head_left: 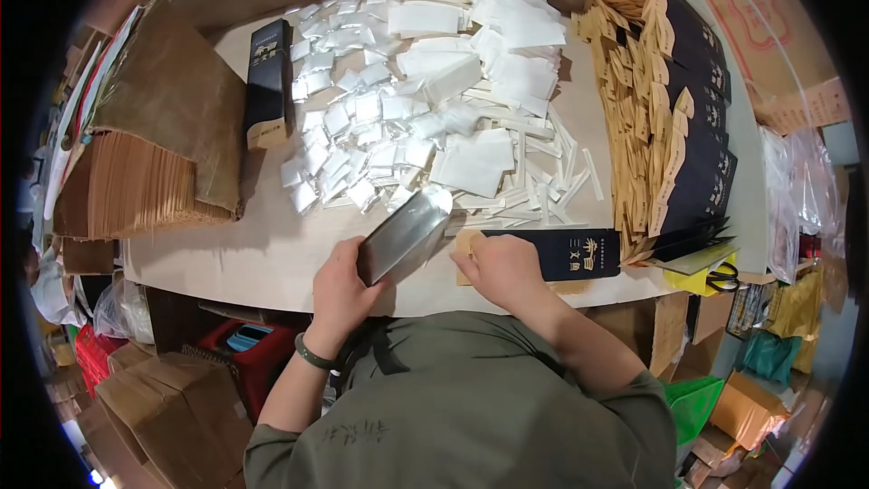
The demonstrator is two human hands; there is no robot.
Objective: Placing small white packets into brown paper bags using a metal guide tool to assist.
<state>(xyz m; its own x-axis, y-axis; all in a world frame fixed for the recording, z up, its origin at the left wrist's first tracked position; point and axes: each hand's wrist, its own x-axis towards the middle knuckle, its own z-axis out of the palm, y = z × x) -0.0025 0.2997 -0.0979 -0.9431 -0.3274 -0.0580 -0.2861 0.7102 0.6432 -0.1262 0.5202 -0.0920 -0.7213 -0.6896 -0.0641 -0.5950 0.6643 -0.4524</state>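
- Plainly, the hands are apart: the left hand (344, 279) is clamped around the near end of a silver trough (405, 234), while the right hand (507, 270) is curled over the tan end of a black pouch (579, 254) lying flat near the table's (181, 263) front edge.
- The trough's far end reaches the sachets (367, 163) and the white packets (474, 163); a careless swing of the left wrist could sweep some of them out of place.
- A hard tug by the right hand could crease or tear the pouch's tan end, since paper of that look seems likely to give.
- The pouch lies so near the front edge that a bump from the forearm or apron (453, 389) could knock it off.
- Loose sticks (561, 190) lie just beyond the pouch; a drag across them could scatter them.
- The stacked pouches (692, 145) overlap loosely, so a knock from the right elbow might make them slide.
- Hidden: the right fingertips, so whether they pinch the pouch cannot be told; also whatever lies beneath it.
- Glare blurs the trough's far end, and its inside is hard to read.
- The big carton (778, 36) at upper right is cut off by the rim.
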